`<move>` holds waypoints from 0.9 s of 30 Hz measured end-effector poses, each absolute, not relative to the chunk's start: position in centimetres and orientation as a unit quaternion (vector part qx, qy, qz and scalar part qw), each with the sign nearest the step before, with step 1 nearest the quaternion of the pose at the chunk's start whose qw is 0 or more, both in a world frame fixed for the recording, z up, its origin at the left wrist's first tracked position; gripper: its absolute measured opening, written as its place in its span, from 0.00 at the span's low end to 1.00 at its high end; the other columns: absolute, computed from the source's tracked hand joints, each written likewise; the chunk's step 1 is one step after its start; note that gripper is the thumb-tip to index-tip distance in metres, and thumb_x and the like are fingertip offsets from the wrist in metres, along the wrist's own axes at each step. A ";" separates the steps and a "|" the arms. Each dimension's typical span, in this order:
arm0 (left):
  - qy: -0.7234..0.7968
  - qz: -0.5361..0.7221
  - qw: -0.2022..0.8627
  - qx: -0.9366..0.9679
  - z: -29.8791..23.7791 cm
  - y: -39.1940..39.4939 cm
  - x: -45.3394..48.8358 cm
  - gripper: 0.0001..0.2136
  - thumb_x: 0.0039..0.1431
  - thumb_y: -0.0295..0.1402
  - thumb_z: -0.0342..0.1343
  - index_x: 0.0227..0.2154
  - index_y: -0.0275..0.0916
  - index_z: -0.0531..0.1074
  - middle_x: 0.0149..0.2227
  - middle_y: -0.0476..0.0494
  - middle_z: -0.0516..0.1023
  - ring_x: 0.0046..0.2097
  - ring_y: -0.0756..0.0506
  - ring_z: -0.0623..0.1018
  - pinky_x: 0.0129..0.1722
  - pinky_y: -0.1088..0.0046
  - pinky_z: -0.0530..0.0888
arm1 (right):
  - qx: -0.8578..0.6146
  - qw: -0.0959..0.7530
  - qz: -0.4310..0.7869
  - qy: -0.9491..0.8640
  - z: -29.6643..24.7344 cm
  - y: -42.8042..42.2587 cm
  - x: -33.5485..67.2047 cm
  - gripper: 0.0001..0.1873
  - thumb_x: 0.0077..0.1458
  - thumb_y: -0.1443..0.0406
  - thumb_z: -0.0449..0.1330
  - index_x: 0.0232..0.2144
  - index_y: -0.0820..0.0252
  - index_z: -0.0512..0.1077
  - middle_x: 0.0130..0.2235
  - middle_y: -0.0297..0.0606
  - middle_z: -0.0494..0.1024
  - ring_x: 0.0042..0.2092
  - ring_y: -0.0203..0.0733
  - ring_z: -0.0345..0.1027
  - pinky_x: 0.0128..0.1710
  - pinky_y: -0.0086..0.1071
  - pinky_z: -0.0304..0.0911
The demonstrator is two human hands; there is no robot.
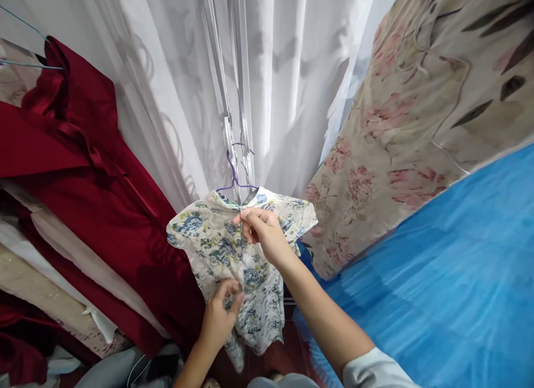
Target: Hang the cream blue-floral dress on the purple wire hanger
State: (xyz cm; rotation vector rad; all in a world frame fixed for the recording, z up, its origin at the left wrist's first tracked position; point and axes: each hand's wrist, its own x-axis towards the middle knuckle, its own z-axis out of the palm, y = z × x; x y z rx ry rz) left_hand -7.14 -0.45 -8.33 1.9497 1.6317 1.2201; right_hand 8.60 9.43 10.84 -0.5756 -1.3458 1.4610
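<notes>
Left hand: lower centre of the frame (219, 315), fingers curled, tips apart, beside the shirt's front
Right hand: centre (267, 232), thumb and forefinger drawn together at the neckline; cannot tell whether they grip cloth
Floral shirt: centre (221, 249), hanging upright
Purple hanger: just above centre (235, 181), inside the collar
Red garment: left (142, 237)
Blue fabric: lower right (438, 271)
White curtain: top centre, behind (279, 87)

The right arm (323, 301) stretches forward, the right hand (262, 232) closed in a pinch. The left hand (218, 314) sits lower, loosely curled.
</notes>
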 end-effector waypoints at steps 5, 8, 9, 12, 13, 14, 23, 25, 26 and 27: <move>0.469 0.565 0.059 0.676 3.7 4.5 -8.3 0.20 0.66 0.30 0.51 0.60 0.42 0.62 0.36 0.47 0.75 0.37 0.48 0.76 0.43 0.70 0.72 | -0.257 0.509 0.565 -0.597 11.1 9.0 8.9 0.15 0.59 0.61 0.54 0.28 0.63 0.77 0.14 0.26 0.65 0.16 0.30 0.53 0.19 0.26 0.47; 0.430 0.528 0.024 0.732 9.5 6.8 -7.8 0.15 0.65 0.31 0.53 0.53 0.41 0.70 0.36 0.47 0.76 0.36 0.49 0.76 0.41 0.73 0.72 | -0.271 0.510 0.537 -0.615 11.1 9.0 8.9 0.16 0.60 0.60 0.54 0.27 0.62 0.76 0.14 0.27 0.65 0.17 0.31 0.55 0.20 0.27 0.49; 0.423 0.514 0.014 0.746 10.7 7.3 -7.6 0.11 0.65 0.32 0.53 0.47 0.40 0.74 0.35 0.47 0.77 0.36 0.49 0.76 0.40 0.73 0.72 | -0.280 0.516 0.525 -0.617 10.9 9.0 8.7 0.16 0.60 0.59 0.54 0.27 0.62 0.76 0.14 0.27 0.65 0.17 0.32 0.55 0.21 0.27 0.50; 0.409 0.513 -0.036 0.754 11.9 7.8 -7.1 0.07 0.65 0.32 0.53 0.35 0.38 0.75 0.32 0.47 0.78 0.35 0.49 0.76 0.39 0.74 0.72 | -0.315 0.544 0.479 -0.613 9.6 9.1 7.9 0.16 0.60 0.58 0.55 0.25 0.61 0.74 0.15 0.27 0.63 0.19 0.33 0.54 0.21 0.28 0.50; 0.409 0.524 -0.059 0.745 11.9 7.8 -7.2 0.06 0.64 0.31 0.54 0.34 0.38 0.75 0.32 0.47 0.78 0.35 0.48 0.76 0.40 0.73 0.72 | -0.324 0.550 0.468 -0.612 9.0 9.1 7.7 0.16 0.60 0.57 0.55 0.25 0.60 0.73 0.16 0.27 0.62 0.19 0.33 0.54 0.21 0.28 0.50; 0.413 0.536 -0.078 0.732 11.8 7.9 -7.4 0.05 0.63 0.31 0.55 0.34 0.37 0.75 0.31 0.47 0.78 0.36 0.48 0.77 0.41 0.73 0.72 | -0.331 0.550 0.460 -0.613 8.4 9.2 7.4 0.16 0.60 0.57 0.55 0.25 0.60 0.72 0.16 0.27 0.62 0.19 0.33 0.53 0.21 0.28 0.49; 0.425 0.837 0.087 0.333 8.7 12.4 -17.7 0.08 0.58 0.35 0.59 0.31 0.35 0.70 0.26 0.52 0.70 0.29 0.53 0.71 0.34 0.77 0.69 | -0.355 0.492 0.507 -0.613 3.8 8.4 6.7 0.13 0.56 0.65 0.53 0.21 0.60 0.70 0.14 0.27 0.61 0.17 0.32 0.53 0.19 0.28 0.46; 0.424 0.852 0.180 0.249 6.8 12.7 -19.7 0.11 0.57 0.36 0.59 0.25 0.36 0.65 0.23 0.54 0.65 0.27 0.53 0.68 0.33 0.77 0.69 | -0.347 0.491 0.525 -0.603 3.2 8.1 7.0 0.13 0.55 0.66 0.52 0.20 0.60 0.70 0.14 0.27 0.62 0.17 0.32 0.53 0.19 0.28 0.46; 0.428 0.845 0.218 0.234 5.7 12.5 -20.2 0.14 0.57 0.37 0.59 0.23 0.37 0.62 0.22 0.54 0.64 0.26 0.53 0.68 0.32 0.76 0.69 | -0.343 0.494 0.531 -0.597 2.8 8.0 7.2 0.13 0.55 0.66 0.52 0.20 0.60 0.69 0.14 0.27 0.62 0.17 0.32 0.53 0.19 0.28 0.46; 0.435 0.834 0.248 0.233 4.5 12.0 -20.3 0.15 0.56 0.38 0.59 0.22 0.38 0.60 0.21 0.54 0.63 0.25 0.52 0.67 0.31 0.75 0.70 | -0.343 0.501 0.533 -0.590 2.5 8.0 7.5 0.14 0.55 0.66 0.52 0.19 0.60 0.69 0.13 0.27 0.62 0.17 0.32 0.52 0.19 0.28 0.46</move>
